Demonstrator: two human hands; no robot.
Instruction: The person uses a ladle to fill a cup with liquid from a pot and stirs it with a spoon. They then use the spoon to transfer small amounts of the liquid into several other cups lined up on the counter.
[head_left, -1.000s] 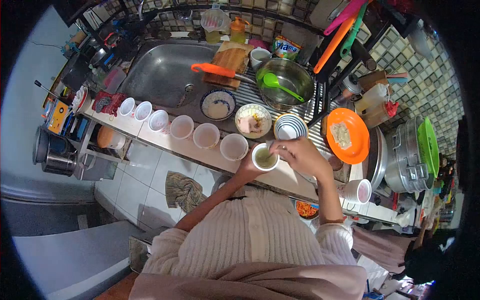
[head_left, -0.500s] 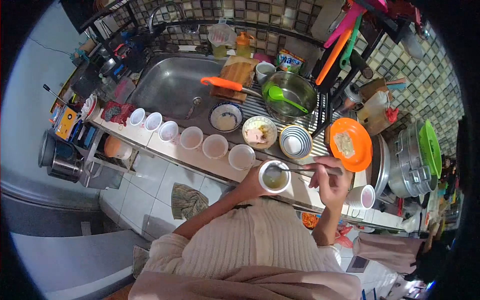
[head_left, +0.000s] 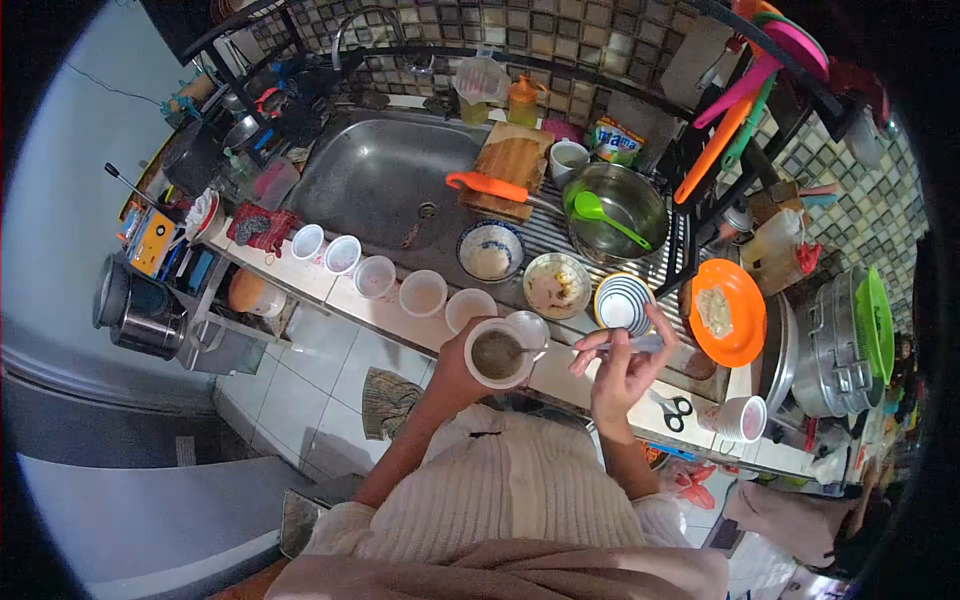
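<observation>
My left hand [head_left: 455,370] is wrapped round a white cup [head_left: 497,380] that holds a murky greenish-brown liquid. A metal spoon [head_left: 530,351] dips into that liquid, its handle running to my right hand [head_left: 625,380]. Thumb and fingers of that hand pinch the handle, with the index finger raised. Behind the held cup stands a row of several small plastic cups [head_left: 423,292] along the counter edge, partly hidden at its right end. Beyond them are a blue-rimmed bowl [head_left: 491,250], a bowl with pinkish food remains [head_left: 557,285] and a striped bowl [head_left: 622,303].
An orange plate [head_left: 740,335] bears a pale piece of food. Scissors [head_left: 676,411] and a stack of plastic cups [head_left: 740,418] lie at the right. A steel pot [head_left: 640,205] with a green spoon [head_left: 607,218] stands at the back, beside a cutting board [head_left: 510,160] and a sink [head_left: 345,170].
The cup and both hands have shifted left relative to the counter, the cup now overlapping the row's right end. The cup appears closer to the camera. The scissors have come into sight.
</observation>
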